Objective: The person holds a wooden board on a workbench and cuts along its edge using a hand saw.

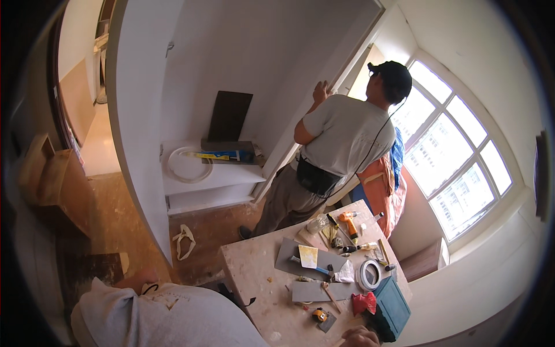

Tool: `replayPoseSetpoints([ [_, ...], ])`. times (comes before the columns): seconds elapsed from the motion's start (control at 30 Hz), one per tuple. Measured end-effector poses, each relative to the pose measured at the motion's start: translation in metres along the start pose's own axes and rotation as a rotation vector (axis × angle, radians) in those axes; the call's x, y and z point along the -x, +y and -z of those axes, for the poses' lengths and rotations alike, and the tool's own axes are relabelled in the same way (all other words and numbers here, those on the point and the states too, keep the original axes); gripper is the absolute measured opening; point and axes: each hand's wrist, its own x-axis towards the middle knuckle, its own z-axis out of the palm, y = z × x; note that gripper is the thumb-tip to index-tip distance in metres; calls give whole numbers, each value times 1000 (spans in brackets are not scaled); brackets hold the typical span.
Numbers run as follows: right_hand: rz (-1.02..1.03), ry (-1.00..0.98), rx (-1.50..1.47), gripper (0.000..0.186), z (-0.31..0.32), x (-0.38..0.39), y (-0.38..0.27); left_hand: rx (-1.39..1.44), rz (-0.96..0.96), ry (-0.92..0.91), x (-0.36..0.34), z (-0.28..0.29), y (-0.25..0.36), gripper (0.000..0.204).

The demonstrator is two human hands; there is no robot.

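Note:
My right hand (359,337) is at the lower edge, its fingers curled; whatever they may hold is hidden. It is beside a teal toolbox (394,309) on the workbench (254,263). Close by lie a red bag (363,302), a yellow-black tape measure (319,314) and a small grey plate (327,323). A stick-like tool (331,298) rests across a grey strip (309,292). Part of my left arm (137,280) shows at lower left past my grey shirt; its fingers cannot be made out.
Another person (350,130) stands beyond the bench, one hand raised to the white cabinet's edge. An orange drill (349,224) and a tape roll (370,274) lie on the bench. The cabinet holds a dark panel (230,115) and coiled white strip (189,165). A drawer box (55,179) stands left.

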Motion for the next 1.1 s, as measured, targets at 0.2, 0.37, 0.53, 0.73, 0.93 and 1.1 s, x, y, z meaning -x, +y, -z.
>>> replayPoseSetpoints([
  [0.2, -188, 158, 30, 81, -13, 27, 17, -109, -60, -131, -4, -5, -12, 36],
  [0.37, -407, 303, 30, 81, -24, 49, 28, -22, -76, -118, -1, 0, -8, 40],
  [0.53, -564, 392, 1, 82, -36, 61, 40, -31, -171, -131, 4, 21, 10, 47],
  [0.73, -655, 407, -18, 83, -44, 62, 50, 77, -76, -130, -8, 3, 2, 40],
  [0.93, -726, 412, 53, 91, -57, 56, 61, 106, -49, -219, -29, -31, -24, 33],
  [1.1, -770, 293, 78, 89, -55, 62, 83, -214, -346, -50, -14, -54, -28, 32],
])
